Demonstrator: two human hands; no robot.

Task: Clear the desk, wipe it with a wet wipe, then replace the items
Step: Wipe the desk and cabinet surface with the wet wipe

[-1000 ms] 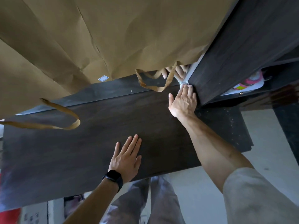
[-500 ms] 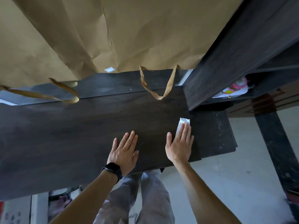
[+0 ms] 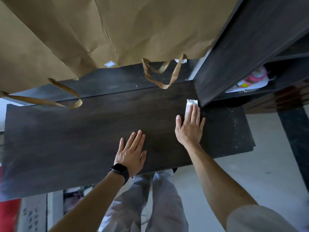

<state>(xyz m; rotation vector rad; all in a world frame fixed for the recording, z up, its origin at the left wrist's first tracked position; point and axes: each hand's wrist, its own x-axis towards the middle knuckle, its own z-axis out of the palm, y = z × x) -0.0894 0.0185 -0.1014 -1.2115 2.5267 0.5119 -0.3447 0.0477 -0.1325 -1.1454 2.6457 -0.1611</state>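
Pressing flat on the wet wipe (image 3: 191, 106), the right hand (image 3: 189, 127) is now sitting farther up the desk (image 3: 75, 141) than half a second ago, when it was lying near the front edge; its fingers are stretched out together over the folded white wipe, pinning it to the dark wood right beside the foot of the dark shelf unit (image 3: 247, 47). A second ago that hand was pushing deeper into the back corner. The left hand (image 3: 131, 153), wearing a black watch (image 3: 119, 171), is staying where it was, palm down near the front edge, fingers straight and slightly spread, gripping nothing. Brown paper bags (image 3: 103, 30) are hanging over the rear of the desk, their handles dangling.
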